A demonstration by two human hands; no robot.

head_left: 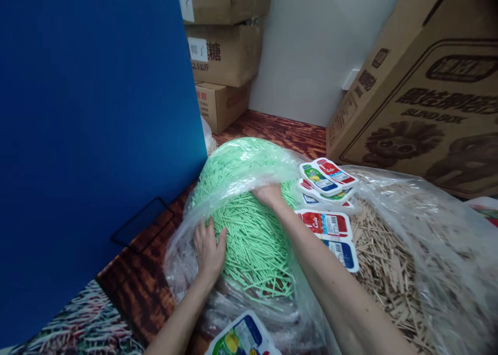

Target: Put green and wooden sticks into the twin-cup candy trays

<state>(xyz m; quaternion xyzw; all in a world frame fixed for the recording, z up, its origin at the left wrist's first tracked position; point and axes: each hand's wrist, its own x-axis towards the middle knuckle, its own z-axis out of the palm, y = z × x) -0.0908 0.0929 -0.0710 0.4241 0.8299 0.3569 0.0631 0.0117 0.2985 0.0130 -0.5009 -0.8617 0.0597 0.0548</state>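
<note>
A clear plastic bag [182, 256] full of thin green sticks [252, 235] lies in front of me on a dark wooden surface. My left hand [209, 247] rests flat on the bag's left edge, fingers spread over the plastic and sticks. My right hand [268, 194] reaches into the bag's mouth near the top, its fingers buried among the green sticks and under the plastic, so what they grip is hidden.
Printed drink-shaped cards [329, 177] lie stacked right of the bag, more cards [330, 230] below them. A second bag of wooden sticks [392, 261] fills the right. A blue board [89, 126] stands at left. Cardboard boxes [428, 95] sit behind and at the right.
</note>
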